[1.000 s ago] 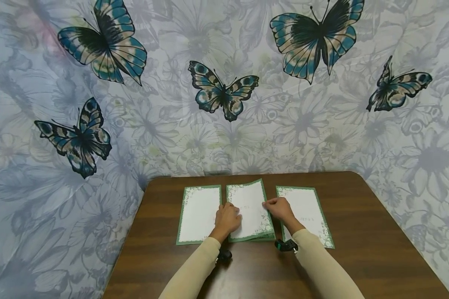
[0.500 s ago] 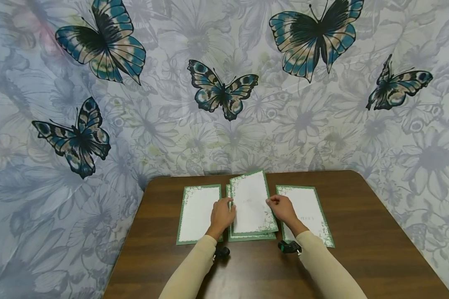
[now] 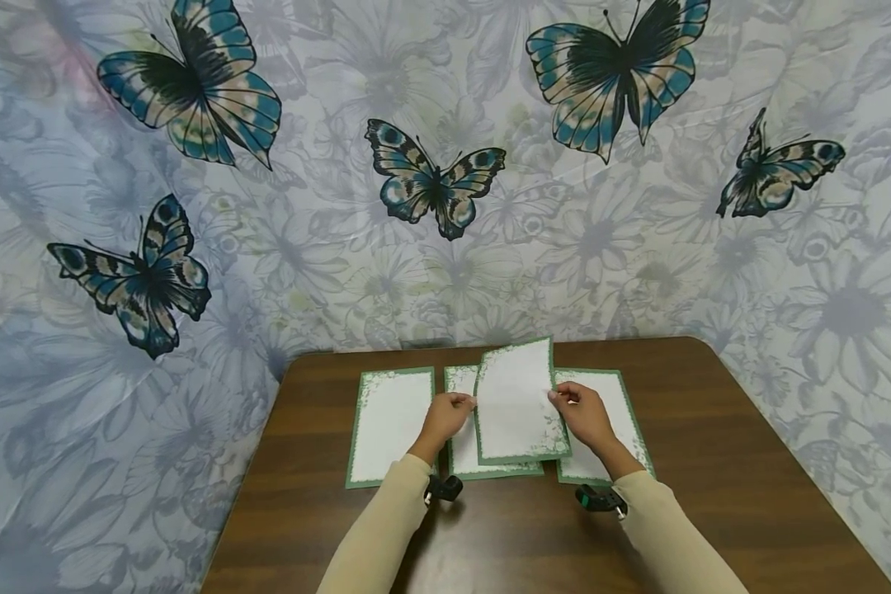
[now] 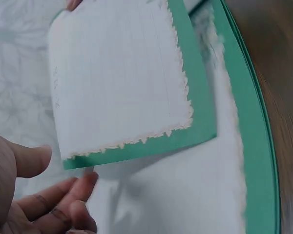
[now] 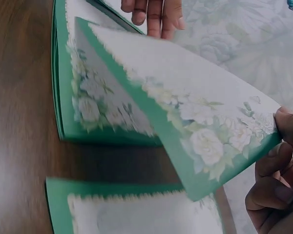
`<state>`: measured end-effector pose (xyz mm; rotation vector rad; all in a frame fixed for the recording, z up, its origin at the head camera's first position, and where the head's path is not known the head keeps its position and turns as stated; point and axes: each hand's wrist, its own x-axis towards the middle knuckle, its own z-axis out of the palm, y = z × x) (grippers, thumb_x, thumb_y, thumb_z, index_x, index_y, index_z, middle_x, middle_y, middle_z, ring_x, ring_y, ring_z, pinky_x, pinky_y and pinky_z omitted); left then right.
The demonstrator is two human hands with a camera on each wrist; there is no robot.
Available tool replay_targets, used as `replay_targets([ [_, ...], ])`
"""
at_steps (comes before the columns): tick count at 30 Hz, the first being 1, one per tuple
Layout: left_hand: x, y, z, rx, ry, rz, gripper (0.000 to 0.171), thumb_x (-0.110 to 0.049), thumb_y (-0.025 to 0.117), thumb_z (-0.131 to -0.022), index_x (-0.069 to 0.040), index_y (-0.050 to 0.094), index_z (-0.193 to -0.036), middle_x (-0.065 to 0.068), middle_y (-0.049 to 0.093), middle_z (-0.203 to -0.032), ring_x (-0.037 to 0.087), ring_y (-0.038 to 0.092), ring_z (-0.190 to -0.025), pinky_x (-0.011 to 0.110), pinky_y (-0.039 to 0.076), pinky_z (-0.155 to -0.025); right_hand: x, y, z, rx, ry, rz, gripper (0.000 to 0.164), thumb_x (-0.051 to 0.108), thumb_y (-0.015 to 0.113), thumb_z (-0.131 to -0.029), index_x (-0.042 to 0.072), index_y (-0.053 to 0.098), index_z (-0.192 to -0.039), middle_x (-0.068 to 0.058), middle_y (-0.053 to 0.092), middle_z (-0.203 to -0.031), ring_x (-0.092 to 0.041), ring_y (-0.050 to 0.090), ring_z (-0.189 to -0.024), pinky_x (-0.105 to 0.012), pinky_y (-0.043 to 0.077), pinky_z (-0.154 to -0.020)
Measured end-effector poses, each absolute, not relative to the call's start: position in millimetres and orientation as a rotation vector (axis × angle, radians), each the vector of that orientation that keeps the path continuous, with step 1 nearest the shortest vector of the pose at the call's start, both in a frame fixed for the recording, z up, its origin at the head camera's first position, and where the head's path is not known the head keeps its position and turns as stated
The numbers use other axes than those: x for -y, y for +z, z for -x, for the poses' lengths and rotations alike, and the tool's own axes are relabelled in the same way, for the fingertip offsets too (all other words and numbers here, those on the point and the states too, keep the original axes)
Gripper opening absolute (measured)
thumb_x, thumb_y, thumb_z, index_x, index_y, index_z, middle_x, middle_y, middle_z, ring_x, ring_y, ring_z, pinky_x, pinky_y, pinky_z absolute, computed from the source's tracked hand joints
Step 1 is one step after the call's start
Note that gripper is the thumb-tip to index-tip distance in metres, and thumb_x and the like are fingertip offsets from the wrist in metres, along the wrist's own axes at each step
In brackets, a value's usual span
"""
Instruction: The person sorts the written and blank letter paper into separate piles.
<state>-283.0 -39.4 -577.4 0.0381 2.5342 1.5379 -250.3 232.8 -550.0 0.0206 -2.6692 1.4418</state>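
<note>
A white sheet of paper (image 3: 516, 404) with a green edge and printed flowers hangs tilted over the middle stack of matching sheets (image 3: 496, 473). My right hand (image 3: 585, 419) pinches its right edge between thumb and fingers, as the right wrist view also shows. At the opposite edge is my left hand (image 3: 445, 419). In the left wrist view its thumb (image 4: 34, 161) and fingers (image 4: 63, 207) stand apart, with the fingertips right at the paper's edge. Faint small lettering runs along one side of the raised sheet there. The stack's layered green edges (image 5: 56, 97) show in the right wrist view.
Another green-edged sheet (image 3: 392, 429) lies to the left of the stack. One more (image 3: 627, 417) lies to the right, partly under my right hand and forearm. All rest on a brown wooden table (image 3: 520, 544), before a wall covering (image 3: 304, 272) with butterflies.
The top sheet has come up off the middle stack and shifted right in my right hand. My left hand has moved from resting on the paper to its left edge.
</note>
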Motion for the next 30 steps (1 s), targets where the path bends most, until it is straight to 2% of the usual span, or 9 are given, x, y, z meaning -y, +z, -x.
replay_targets([
  [4,21,-573,285,-2.376,1.646,-0.006,0.035,-0.04,0.06,-0.098,-0.015,0.072,-0.119,0.008,0.066,-0.127,0.03,0.06,-0.119,0.048,0.052,-0.092,-250,-546,242,2.659,1.424,0.028,0.035,0.029,0.059,-0.1,-0.001,0.066,-0.117,-0.016,0.07,-0.106,-0.033,0.065,-0.105,-0.042,0.054,-0.087],
  [8,0,-569,287,-2.261,1.757,0.012,0.034,-0.041,0.062,-0.096,-0.016,0.071,-0.118,0.007,0.067,-0.12,0.026,0.062,-0.11,0.045,0.052,-0.088,-268,-540,232,2.655,1.414,0.063,0.039,0.03,0.06,-0.099,0.0,0.062,-0.124,-0.009,0.072,-0.086,-0.02,0.068,-0.091,-0.03,0.051,-0.068],
  [11,-13,-568,289,-2.25,1.799,-0.025,0.031,-0.037,0.063,-0.096,-0.014,0.07,-0.116,0.007,0.069,-0.108,0.021,0.064,-0.095,0.037,0.053,-0.079,-282,-539,223,2.683,1.456,0.044,0.047,0.028,0.058,-0.1,0.003,0.05,-0.139,0.0,0.059,-0.061,-0.006,0.054,-0.059,-0.027,0.038,-0.05],
  [14,-25,-569,289,-2.303,1.739,-0.101,0.027,-0.035,0.064,-0.096,-0.014,0.069,-0.113,0.004,0.071,-0.101,0.015,0.064,-0.084,0.031,0.052,-0.071,-295,-541,214,2.691,1.512,0.021,0.056,0.023,0.057,-0.101,0.005,0.037,-0.15,0.005,0.042,-0.054,-0.007,0.031,-0.045,-0.028,0.031,-0.047],
  [20,-41,-573,285,-2.419,1.562,-0.226,0.022,-0.033,0.067,-0.095,-0.012,0.069,-0.103,0.001,0.068,-0.08,0.011,0.053,-0.065,0.026,0.043,-0.056,-314,-545,200,2.711,1.487,0.026,0.061,0.017,0.056,-0.1,0.004,0.03,-0.154,0.007,0.039,-0.056,-0.007,0.03,-0.046,-0.028,0.036,-0.059],
  [22,-46,-573,283,-2.421,1.546,-0.262,0.022,-0.031,0.067,-0.095,-0.011,0.069,-0.103,0.001,0.067,-0.078,0.01,0.054,-0.064,0.026,0.044,-0.056,-320,-546,196,2.745,1.427,0.082,0.056,0.019,0.056,-0.1,0.0,0.037,-0.149,0.003,0.051,-0.061,-0.009,0.041,-0.051,-0.028,0.039,-0.06],
  [25,-57,-574,280,-2.442,1.51,-0.302,0.022,-0.031,0.066,-0.095,-0.01,0.069,-0.102,0.001,0.069,-0.084,0.01,0.059,-0.067,0.027,0.048,-0.058,-330,-551,190,2.78,1.334,0.213,0.049,0.029,0.057,-0.1,-0.004,0.053,-0.136,-0.011,0.068,-0.084,-0.019,0.061,-0.073,-0.027,0.045,-0.064],
  [28,-69,-575,279,-2.5,1.453,-0.31,0.02,-0.032,0.066,-0.095,-0.012,0.07,-0.097,-0.001,0.07,-0.083,0.01,0.061,-0.065,0.027,0.049,-0.056,-339,-555,188,2.786,1.267,0.35,0.051,0.041,0.057,-0.099,-0.005,0.062,-0.123,-0.018,0.069,-0.108,-0.026,0.064,-0.095,-0.029,0.05,-0.071],
  [30,-75,-576,278,-2.547,1.404,-0.298,0.019,-0.032,0.067,-0.094,-0.014,0.07,-0.091,-0.002,0.069,-0.075,0.012,0.058,-0.058,0.028,0.047,-0.052,-343,-558,189,2.787,1.266,0.415,0.053,0.044,0.057,-0.098,-0.003,0.064,-0.121,-0.018,0.069,-0.107,-0.022,0.063,-0.089,-0.029,0.049,-0.069],
])
